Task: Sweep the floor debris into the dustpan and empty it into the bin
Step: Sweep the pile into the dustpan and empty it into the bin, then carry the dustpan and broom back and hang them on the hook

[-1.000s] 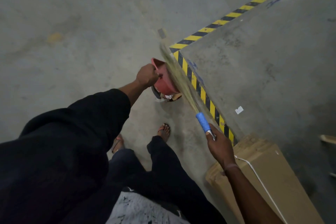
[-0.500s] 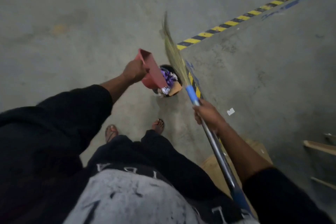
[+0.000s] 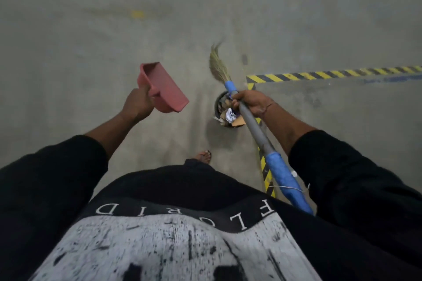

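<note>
My left hand [image 3: 137,104] grips the handle of a pink dustpan [image 3: 165,88], held up in the air left of the bin with its tray showing nothing inside. My right hand [image 3: 252,102] grips the grey shaft of a broom [image 3: 255,125] with blue wraps; its straw bristles [image 3: 218,65] point away from me above the floor. A small round bin [image 3: 218,104] stands on the floor under my right hand, filled with paper and cardboard scraps [image 3: 230,117], and the hand and shaft hide part of it.
Yellow-and-black hazard tape [image 3: 319,75] marks a corner on the grey concrete floor [image 3: 91,29] beside the bin and runs right and toward me. My sandalled foot [image 3: 205,156] shows below the bin. A thin white cord [image 3: 284,187] hangs near the broom's lower blue wrap.
The dustpan has lifted away from the bin to the left and turned upright. The broom has swung so my right hand is now over the bin. My view has turned left.
</note>
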